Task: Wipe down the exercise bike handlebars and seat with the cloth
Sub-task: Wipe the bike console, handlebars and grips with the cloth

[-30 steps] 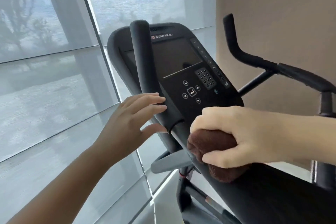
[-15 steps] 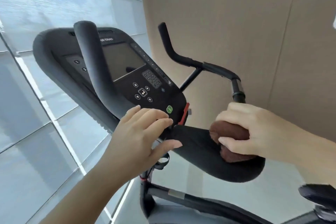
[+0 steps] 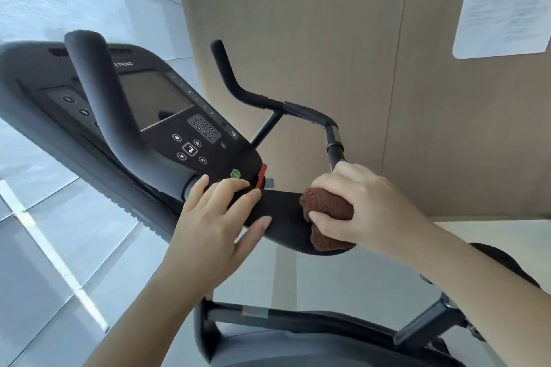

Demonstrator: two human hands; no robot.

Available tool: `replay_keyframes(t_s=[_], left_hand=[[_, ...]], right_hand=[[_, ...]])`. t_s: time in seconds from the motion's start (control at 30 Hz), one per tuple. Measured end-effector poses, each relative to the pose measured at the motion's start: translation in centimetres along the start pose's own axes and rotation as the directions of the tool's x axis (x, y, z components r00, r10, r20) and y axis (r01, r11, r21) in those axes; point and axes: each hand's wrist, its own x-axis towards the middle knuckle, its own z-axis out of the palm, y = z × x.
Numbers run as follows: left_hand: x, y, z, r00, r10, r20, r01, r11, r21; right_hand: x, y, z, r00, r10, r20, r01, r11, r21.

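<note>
A black exercise bike fills the view. Its left handlebar (image 3: pixel 98 89) rises in front of the console (image 3: pixel 179 116), and the right handlebar (image 3: pixel 256 97) bends back toward me. My right hand (image 3: pixel 360 202) is shut on a bunched brown cloth (image 3: pixel 326 207), pressing it onto the black padded centre pad (image 3: pixel 280 211) of the handlebars. My left hand (image 3: pixel 217 217) rests flat on the left end of that pad, fingers spread, thumb on its front edge. The seat (image 3: pixel 504 262) shows as a dark shape behind my right forearm.
The bike's frame (image 3: pixel 313 319) runs across the bottom. A tan wall (image 3: pixel 328 24) stands close behind the right handlebar, with a white notice (image 3: pixel 507 0) on it. Shaded windows (image 3: pixel 44 232) line the left side. A red clip (image 3: pixel 261 176) sits at the console's lower edge.
My view has swung right and down. My right hand has slid the cloth from the left handlebar's base rightwards along the centre pad. My left hand has dropped from the handlebar onto the pad.
</note>
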Motion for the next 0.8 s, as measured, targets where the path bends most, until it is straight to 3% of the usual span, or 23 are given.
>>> replay_keyframes(t_s=[0.13, 0.4, 0.57, 0.67, 0.8], left_hand=[[-0.1, 1.4, -0.1, 0.998, -0.067, 0.016, 0.067, 0.997, 0.024], [2.5, 8.1, 1.9, 0.994, -0.026, 0.109, 0.017, 0.996, 0.085], [4.7, 11.2, 3.8, 0.943, -0.213, 0.254, 0.148, 0.956, 0.253], [5.0, 12.0, 4.2, 0.932, -0.285, 0.224, 0.204, 0.924, 0.325], [4.8, 13.1, 4.7, 0.933, -0.317, 0.171, 0.228, 0.887, 0.401]], right_hand=[[-1.7, 2.2, -0.1, 0.999, 0.0, -0.043, -0.002, 0.999, -0.044], [-2.2, 11.4, 0.3, 0.981, 0.162, -0.109, -0.127, 0.954, 0.271], [3.7, 14.0, 1.1, 0.988, 0.03, -0.149, 0.021, 0.944, 0.328], [7.4, 13.1, 2.7, 0.989, -0.081, -0.122, 0.111, 0.959, 0.26], [7.3, 12.1, 4.8, 0.982, -0.182, -0.041, 0.183, 0.983, 0.021]])
